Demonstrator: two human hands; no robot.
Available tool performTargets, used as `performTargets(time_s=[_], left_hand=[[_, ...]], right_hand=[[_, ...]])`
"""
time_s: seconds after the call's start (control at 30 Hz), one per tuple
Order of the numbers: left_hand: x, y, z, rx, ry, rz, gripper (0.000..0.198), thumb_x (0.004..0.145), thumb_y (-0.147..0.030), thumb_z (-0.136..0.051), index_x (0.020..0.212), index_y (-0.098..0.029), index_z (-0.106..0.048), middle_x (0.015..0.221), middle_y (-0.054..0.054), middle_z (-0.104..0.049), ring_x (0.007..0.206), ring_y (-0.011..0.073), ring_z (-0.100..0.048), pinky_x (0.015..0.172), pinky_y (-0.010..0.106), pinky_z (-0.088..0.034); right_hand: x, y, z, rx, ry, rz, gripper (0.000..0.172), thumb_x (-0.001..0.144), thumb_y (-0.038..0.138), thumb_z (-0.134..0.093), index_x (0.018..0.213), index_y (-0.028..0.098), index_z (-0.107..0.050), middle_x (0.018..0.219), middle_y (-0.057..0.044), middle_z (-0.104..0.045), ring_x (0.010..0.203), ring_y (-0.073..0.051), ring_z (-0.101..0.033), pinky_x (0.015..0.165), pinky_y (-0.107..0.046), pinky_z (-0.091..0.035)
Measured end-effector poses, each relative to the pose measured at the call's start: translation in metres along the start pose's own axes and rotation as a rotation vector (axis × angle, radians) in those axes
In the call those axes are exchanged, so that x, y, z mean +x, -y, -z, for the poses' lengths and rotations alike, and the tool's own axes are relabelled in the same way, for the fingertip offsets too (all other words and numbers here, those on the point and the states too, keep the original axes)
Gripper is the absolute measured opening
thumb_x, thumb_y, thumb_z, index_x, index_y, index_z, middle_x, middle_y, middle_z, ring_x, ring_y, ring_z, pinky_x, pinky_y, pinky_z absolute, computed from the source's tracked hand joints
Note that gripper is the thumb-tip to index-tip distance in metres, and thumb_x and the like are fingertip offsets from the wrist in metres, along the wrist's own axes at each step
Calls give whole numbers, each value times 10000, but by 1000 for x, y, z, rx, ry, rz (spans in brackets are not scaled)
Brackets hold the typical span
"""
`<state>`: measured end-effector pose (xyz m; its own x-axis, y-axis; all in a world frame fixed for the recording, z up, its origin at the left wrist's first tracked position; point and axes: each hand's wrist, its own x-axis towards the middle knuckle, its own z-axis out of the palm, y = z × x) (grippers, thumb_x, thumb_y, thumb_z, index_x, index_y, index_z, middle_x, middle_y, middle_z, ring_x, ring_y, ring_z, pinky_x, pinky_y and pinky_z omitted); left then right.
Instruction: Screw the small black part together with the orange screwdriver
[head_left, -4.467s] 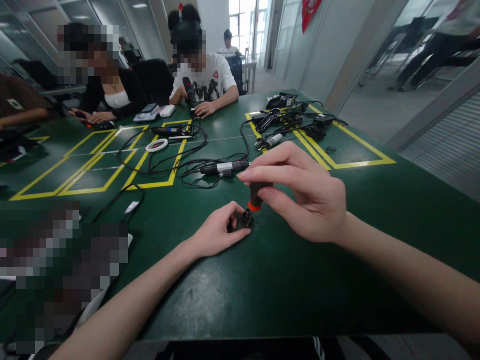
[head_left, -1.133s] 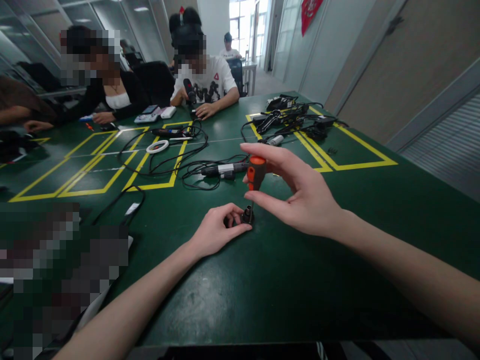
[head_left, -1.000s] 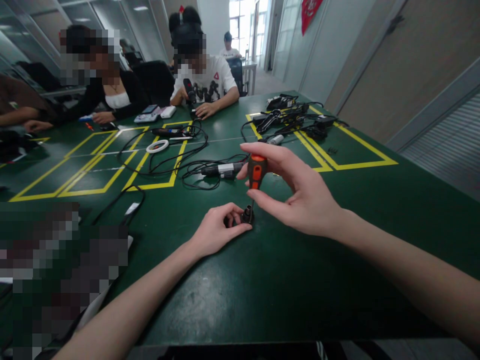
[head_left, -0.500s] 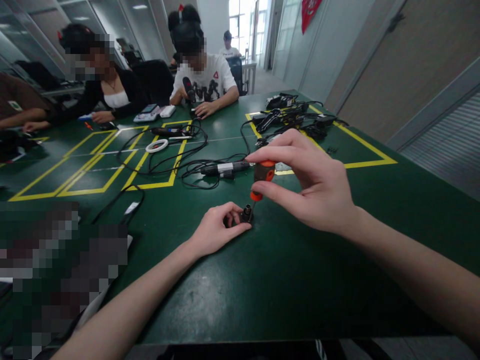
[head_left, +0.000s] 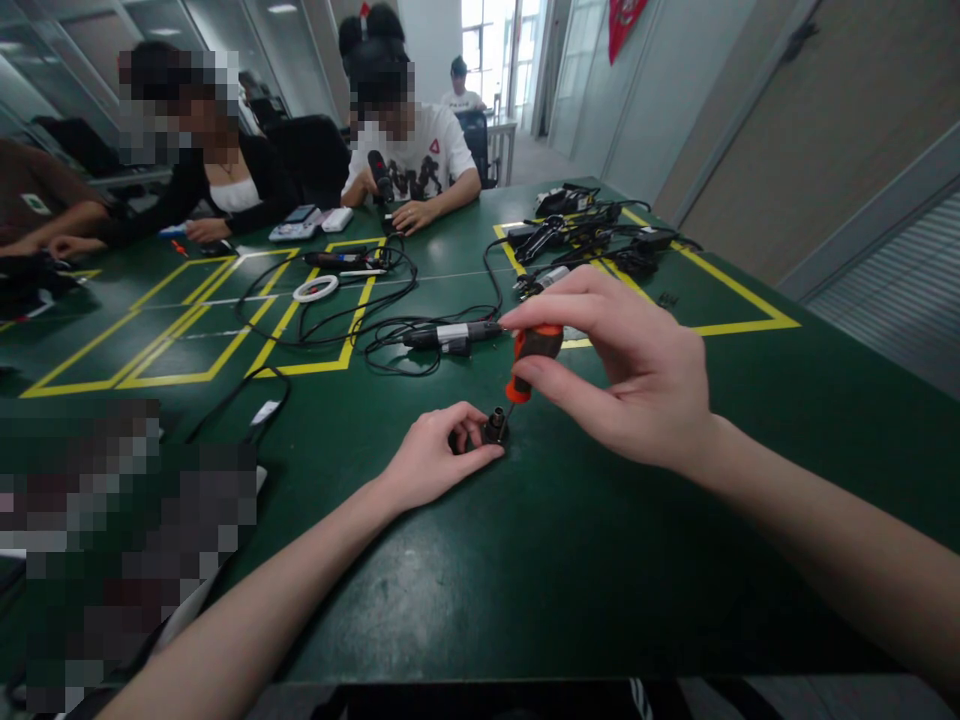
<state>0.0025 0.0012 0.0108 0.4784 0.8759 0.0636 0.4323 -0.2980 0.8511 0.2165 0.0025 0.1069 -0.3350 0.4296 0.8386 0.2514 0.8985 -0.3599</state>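
Note:
A short screwdriver [head_left: 537, 343] with an orange and dark handle is pinched between the thumb and fingers of my right hand [head_left: 634, 375]. Its thin shaft slants down to a small dark metal connector part [head_left: 496, 426], and the tip meets or nearly meets that part's side. My left hand [head_left: 439, 452] rests on the green table and grips the connector part between thumb and fingers, holding it against the tabletop. The exact spot under the tip is too small to make out.
Beyond my hands lie a black and silver handheld tool [head_left: 454, 336] with its cable, a white ring [head_left: 316, 289], and a heap of black cables [head_left: 630, 245] at the back right. Yellow tape [head_left: 750, 325] marks the table [head_left: 465, 590]. Co-workers sit across it.
The screwdriver's handle has turned in my right fingers, showing more of its dark side. My left hand and the connector part stay almost in place.

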Motion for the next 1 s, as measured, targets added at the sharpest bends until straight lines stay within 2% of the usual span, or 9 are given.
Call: performTargets(time_s=[0.1, 0.17, 0.3, 0.47, 0.6, 0.7, 0.83, 1.0], left_hand=[[0, -1, 1, 7, 1, -3, 244, 875, -375, -773, 959, -189, -640, 726, -53, -652, 635, 113, -532, 650, 262, -414], [0, -1, 1, 10, -1, 0, 244, 873, -374, -774, 961, -188, -643, 725, -54, -648, 636, 114, -532, 648, 262, -411], [1, -1, 1, 18, 5, 8, 234, 862, -355, -785, 955, -188, -649, 729, -55, -637, 642, 113, -536, 644, 260, -404], [1, 0, 0, 27, 2, -2, 211, 859, -325, -782, 943, -191, -641, 735, -58, -625, 647, 111, -537, 656, 261, -408], [1, 0, 3, 39, 25, -7, 204, 866, -324, -765, 955, -189, -642, 767, -45, -645, 668, 115, -546, 669, 262, -413], [2, 0, 9, 17, 109, -23, 225, 880, -341, -743, 1019, -183, -663, 827, -24, -675, 706, 121, -556, 683, 259, -426], [4, 0, 17, -14, 197, -13, 272, 918, -388, -695, 1086, -174, -690, 846, -8, -684, 723, 129, -561, 699, 260, -448], [3, 2, 17, 114, 167, -56, 289, 951, -389, -670, 1142, -175, -709, 846, -3, -678, 733, 136, -567, 730, 267, -468]], right_hand=[[-2, 2, 0, 56, 22, -55, 392, 956, 112, -646, 1322, 248, -681, 1160, -76, -745, 997, -223, -722, 891, -419, -629], [-4, 2, 0, 95, 57, -85, 417, 966, 88, -592, 1351, 236, -652, 1209, -78, -735, 1035, -211, -725, 907, -392, -628], [-5, -1, 3, 107, 96, -68, 316, 990, 97, -523, 1243, 198, -683, 1127, -73, -740, 994, -196, -718, 875, -363, -617], [1, -1, 5, -5, 53, 23, 190, 971, 170, -674, 1144, 216, -734, 1067, -70, -726, 1015, -222, -693, 906, -408, -598], [2, 2, 5, -33, 68, 18, 294, 977, 129, -643, 1246, 216, -724, 1078, -74, -750, 1026, -220, -707, 936, -413, -600], [0, 3, 5, 59, 69, -38, 373, 985, 88, -563, 1312, 217, -688, 1172, -79, -766, 1079, -217, -725, 979, -413, -605], [0, 2, 6, 74, 109, -84, 289, 999, 130, -569, 1245, 211, -698, 1169, -77, -769, 1073, -214, -739, 952, -395, -626], [4, 1, 9, -20, 103, 47, 191, 981, 261, -697, 1169, 234, -725, 1146, -72, -772, 1088, -236, -729, 973, -436, -614]])
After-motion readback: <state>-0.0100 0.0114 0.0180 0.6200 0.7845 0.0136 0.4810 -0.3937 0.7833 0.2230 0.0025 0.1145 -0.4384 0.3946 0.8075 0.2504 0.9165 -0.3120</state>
